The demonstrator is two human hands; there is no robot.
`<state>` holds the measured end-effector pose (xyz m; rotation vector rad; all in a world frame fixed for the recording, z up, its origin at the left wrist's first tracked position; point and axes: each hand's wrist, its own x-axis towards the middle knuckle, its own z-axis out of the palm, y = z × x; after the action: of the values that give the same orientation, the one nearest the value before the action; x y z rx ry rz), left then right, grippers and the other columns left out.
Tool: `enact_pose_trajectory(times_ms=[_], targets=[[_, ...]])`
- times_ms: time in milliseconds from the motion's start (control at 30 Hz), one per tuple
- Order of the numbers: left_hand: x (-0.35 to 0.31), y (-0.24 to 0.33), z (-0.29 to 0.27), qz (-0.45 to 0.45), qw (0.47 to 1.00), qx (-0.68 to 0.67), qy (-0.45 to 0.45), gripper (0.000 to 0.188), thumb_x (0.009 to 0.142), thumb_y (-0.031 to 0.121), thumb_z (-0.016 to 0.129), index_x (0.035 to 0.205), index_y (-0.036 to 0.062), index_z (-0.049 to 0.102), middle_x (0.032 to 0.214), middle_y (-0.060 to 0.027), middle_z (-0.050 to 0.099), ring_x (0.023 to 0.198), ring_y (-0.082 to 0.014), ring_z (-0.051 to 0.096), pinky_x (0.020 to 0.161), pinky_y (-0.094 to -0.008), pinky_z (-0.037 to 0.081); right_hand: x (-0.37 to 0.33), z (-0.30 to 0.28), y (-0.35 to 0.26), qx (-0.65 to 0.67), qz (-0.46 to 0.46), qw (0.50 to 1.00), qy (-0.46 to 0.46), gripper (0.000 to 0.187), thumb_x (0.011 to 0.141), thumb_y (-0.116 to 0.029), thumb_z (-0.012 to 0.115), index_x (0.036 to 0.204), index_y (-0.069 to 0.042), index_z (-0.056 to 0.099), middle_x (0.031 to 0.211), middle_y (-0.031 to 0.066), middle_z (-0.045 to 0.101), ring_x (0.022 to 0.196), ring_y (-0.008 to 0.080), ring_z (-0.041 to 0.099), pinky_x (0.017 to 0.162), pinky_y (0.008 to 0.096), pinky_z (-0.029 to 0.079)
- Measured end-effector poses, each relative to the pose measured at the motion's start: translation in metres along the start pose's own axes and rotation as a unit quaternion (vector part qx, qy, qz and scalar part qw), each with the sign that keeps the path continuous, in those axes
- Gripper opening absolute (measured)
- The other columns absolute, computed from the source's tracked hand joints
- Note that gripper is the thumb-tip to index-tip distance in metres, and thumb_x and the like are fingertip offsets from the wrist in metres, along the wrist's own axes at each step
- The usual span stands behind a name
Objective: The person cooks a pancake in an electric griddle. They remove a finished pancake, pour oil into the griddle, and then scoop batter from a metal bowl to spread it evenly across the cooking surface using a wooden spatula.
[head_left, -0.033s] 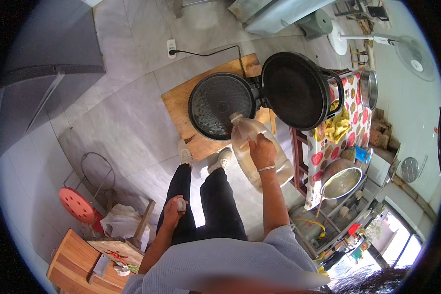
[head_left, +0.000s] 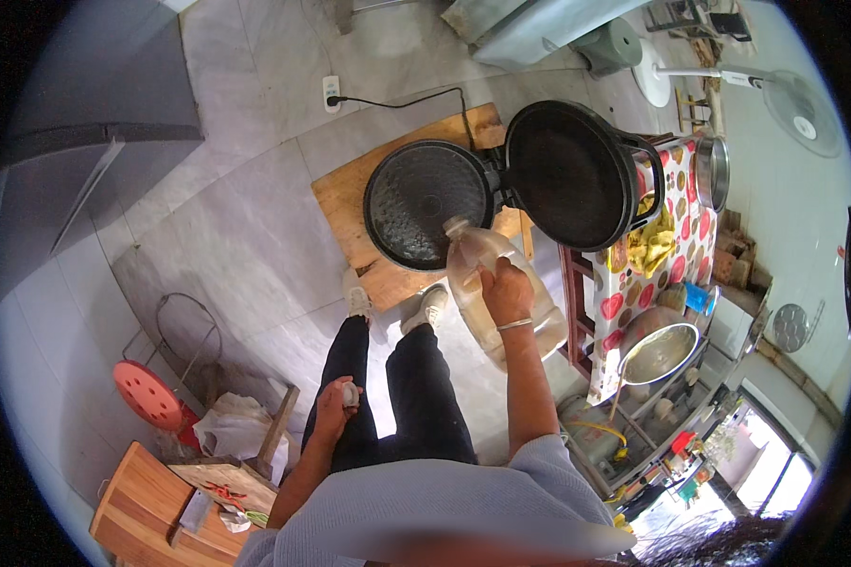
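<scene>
A: What is seen first, going from the biggest thing?

B: A round electric griddle is set on a low wooden board on the tiled floor, and its lid is thrown open to the right. Over the near edge of the black plate a large clear plastic bottle is tilted, neck down, with yellowish liquid inside, probably oil.

A: How is the bottle held?

B: It is gripped by the right hand, closed around the upper body near the shoulder. The bottle is judged heavy when it is so full, the thin wall is soft, and an oily surface can be slippery; a hold near the shoulder with support under the base is considered safer.

A: And the other hand?

B: The left hand is kept well apart, by the thigh, closed on a small pale thing, perhaps the cap; this cannot be told clearly.
</scene>
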<state>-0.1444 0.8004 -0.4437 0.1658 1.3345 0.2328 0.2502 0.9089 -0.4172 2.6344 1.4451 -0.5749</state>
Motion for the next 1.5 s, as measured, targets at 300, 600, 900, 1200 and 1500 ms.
enact_pose_trajectory(times_ms=[300,600,900,1200,1500], targets=[[-0.001,0.004,0.002,0.002,1.0,0.001,0.002,0.04,0.098,0.041,0.043,0.117,0.0081,0.055,0.091,-0.007,0.066,0.068,-0.0102,0.059,0.055,-0.0206,0.048,0.01,-0.007,-0.011,-0.03,-0.012,0.999,-0.008,0.031,0.082,-0.033,0.064,0.08,-0.003,0.055,0.067,0.0206,0.062,0.064,0.0378,0.063,0.055,0.0461,0.051],[-0.001,0.007,0.004,0.012,1.0,0.007,0.006,0.04,0.098,0.041,0.042,0.117,0.0078,0.055,0.091,-0.007,0.066,0.067,-0.0102,0.058,0.055,-0.021,0.047,0.014,-0.019,-0.021,-0.055,0.012,0.997,-0.05,0.038,0.084,-0.039,0.061,0.086,-0.001,0.058,0.075,0.0184,0.065,0.068,0.0346,0.065,0.057,0.0428,0.053],[0.003,0.007,0.001,0.016,0.999,-0.026,-0.019,0.037,0.099,0.038,0.043,0.117,0.0077,0.054,0.093,-0.0077,0.065,0.067,-0.0107,0.058,0.056,-0.0209,0.048,-0.01,0.0,0.021,0.103,-0.005,0.995,0.001,0.028,0.084,-0.028,0.063,0.083,-0.001,0.055,0.069,0.0224,0.061,0.064,0.041,0.061,0.056,0.0475,0.049],[0.012,0.023,0.017,0.052,0.999,-0.013,-0.006,0.034,0.094,0.024,0.055,0.122,0.0062,0.053,0.099,-0.0074,0.063,0.075,-0.012,0.059,0.06,-0.0232,0.05,-0.075,0.031,0.073,0.502,0.041,0.86,-0.08,0.013,0.081,-0.003,0.067,0.091,-0.002,0.06,0.081,0.0009,0.06,0.078,0.0083,0.053,0.072,0.0241,0.044],[-0.022,0.154,0.192,0.491,0.806,0.329,-0.019,0.047,0.079,0.025,0.072,0.116,0.0005,0.056,0.1,-0.0051,0.054,0.081,-0.0153,0.053,0.068,-0.0262,0.047,-0.121,-0.01,0.097,0.553,-0.024,0.832,-0.039,0.022,0.071,0.001,0.064,0.093,0.001,0.063,0.09,0.0102,0.066,0.086,0.0181,0.062,0.078,0.0301,0.047]])
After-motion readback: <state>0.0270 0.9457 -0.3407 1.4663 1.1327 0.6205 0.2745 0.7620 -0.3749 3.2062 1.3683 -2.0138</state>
